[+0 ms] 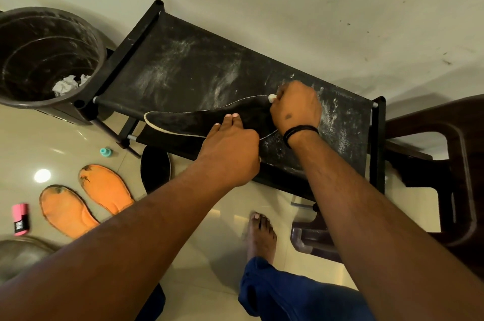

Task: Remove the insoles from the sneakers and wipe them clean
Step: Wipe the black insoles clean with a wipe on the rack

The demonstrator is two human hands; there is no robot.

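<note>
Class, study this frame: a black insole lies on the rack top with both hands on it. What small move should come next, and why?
Probably a short wiping stroke along the black insole toward its rounded end. The right hand pinches a small white wad at one end of the insole, while the left hand presses on the middle to steady it, so most of the surface lies ahead of the wad.

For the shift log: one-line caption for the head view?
Left hand steadies black insole on rack; right hand wipes it.
</note>
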